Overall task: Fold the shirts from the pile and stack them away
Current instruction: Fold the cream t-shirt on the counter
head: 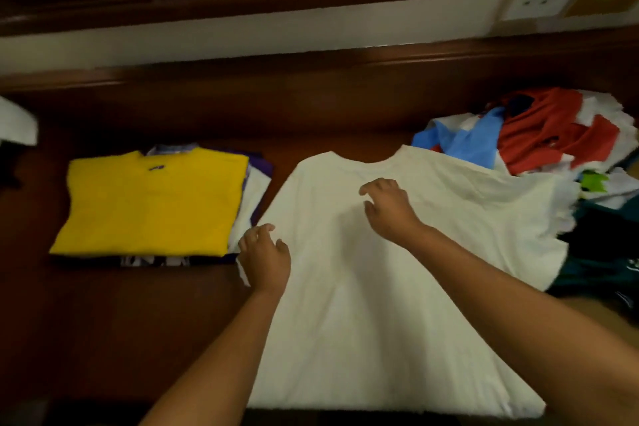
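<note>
While a dark wooden table (pixel 103 322) is spread with laundry, a white shirt (pixel 397 287) is laid flat across its middle, neckline at the far side. A jumbled pile of shirts (pixel 553 135) is heaped at the right, overlapped by the white shirt's sleeve. A folded stack (pixel 152 204), topped in yellow, is set at the left. The right hand (pixel 387 207) is held over the chest area, fingers loosely bent, nothing gripped. The left hand (pixel 266 259) is placed at the shirt's left edge, fingers relaxed.

Both hands forward, left hand (pixel 265 258) and right hand (pixel 389 206) loosely curled, palms down
</note>
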Action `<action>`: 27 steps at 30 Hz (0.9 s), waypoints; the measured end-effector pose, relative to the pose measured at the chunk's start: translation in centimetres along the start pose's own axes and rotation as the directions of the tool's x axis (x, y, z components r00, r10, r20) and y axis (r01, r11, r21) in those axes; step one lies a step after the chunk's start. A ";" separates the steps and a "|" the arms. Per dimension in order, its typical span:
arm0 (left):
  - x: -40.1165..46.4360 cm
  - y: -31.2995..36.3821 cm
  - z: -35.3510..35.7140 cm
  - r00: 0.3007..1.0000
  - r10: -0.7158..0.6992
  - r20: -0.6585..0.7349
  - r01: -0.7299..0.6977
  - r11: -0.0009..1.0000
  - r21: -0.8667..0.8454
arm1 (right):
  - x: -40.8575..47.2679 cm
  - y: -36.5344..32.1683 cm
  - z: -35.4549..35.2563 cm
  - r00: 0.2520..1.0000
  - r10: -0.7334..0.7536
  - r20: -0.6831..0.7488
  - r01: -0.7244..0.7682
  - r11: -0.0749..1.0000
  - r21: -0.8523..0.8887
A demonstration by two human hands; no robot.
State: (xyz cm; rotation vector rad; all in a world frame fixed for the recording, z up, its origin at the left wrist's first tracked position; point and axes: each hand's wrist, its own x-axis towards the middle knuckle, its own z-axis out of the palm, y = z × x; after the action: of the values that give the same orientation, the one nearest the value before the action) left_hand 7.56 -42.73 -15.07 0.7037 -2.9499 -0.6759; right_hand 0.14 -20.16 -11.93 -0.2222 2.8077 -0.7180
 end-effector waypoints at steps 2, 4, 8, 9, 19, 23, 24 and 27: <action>-0.9 -2.2 -0.5 0.994 -0.106 -0.020 0.105 0.994 -0.021 | 1.3 -2.7 2.0 0.996 -0.065 0.066 0.066 0.998 -0.007; -1.9 -3.8 -0.8 0.955 -0.296 0.000 0.295 0.951 -0.097 | 2.7 -4.9 3.7 0.986 -0.119 0.119 0.123 0.992 -0.029; -2.8 -5.9 -1.1 0.812 -0.572 0.113 0.583 0.792 -0.179 | 5.7 -8.9 6.4 0.953 -0.213 0.216 0.239 0.966 -0.101; -2.7 -6.4 -0.9 0.809 -0.570 0.142 0.587 0.791 -0.173 | 6.5 -9.8 7.0 0.931 -0.245 0.271 0.290 0.947 -0.137; -1.5 -4.4 -2.9 0.868 -0.459 0.190 0.476 0.660 -0.581 | 7.9 -11.3 8.0 0.854 -0.470 0.222 0.513 0.831 -0.215; -4.1 -3.0 -3.3 0.993 -0.058 0.099 0.104 0.823 -0.558 | 5.8 -7.8 5.8 0.911 -0.397 0.116 0.412 0.896 -0.165; -4.9 -2.9 -3.0 0.986 0.075 0.152 0.013 0.861 -0.508 | 5.0 -6.7 5.2 0.934 -0.334 0.130 0.354 0.917 -0.184; -6.7 -3.7 -1.9 0.917 0.262 0.299 -0.124 0.903 -0.411 | 2.5 -4.1 4.1 0.984 -0.132 0.122 0.160 0.952 -0.261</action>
State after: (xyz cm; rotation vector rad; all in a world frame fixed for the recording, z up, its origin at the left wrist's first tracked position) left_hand 15.35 -43.53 -14.50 0.2661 -2.9709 -1.4384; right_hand -0.80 -26.06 -13.85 -0.5050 2.8029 -0.3358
